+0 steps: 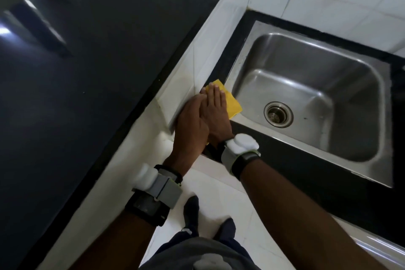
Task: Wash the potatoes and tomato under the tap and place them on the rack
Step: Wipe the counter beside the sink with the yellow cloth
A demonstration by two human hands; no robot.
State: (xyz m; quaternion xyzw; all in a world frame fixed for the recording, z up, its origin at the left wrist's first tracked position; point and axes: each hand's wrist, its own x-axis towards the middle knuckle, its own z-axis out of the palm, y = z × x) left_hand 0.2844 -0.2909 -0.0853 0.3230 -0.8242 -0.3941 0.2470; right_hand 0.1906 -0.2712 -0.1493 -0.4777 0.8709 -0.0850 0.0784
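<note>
Beside the sink [295, 57], on its left rim, lies a yellow cloth [234, 103]. The potatoes, tomato and rack are not in view. Both hands lie flat on the cloth with fingers straight and close together, gripping nothing. The left hand [191, 126] partly covers the right hand [215, 109], probably to wipe the counter edge before the washing.

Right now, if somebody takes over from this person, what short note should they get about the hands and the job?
Left hand: flat, fingers straight, pressing the yellow cloth beside the sink.
Right hand: the same, touching the left one.
Potatoes, tomato and rack: not in view; none in the sink.
Done or left: cannot tell from here; find the vegetables and rack first.
</note>
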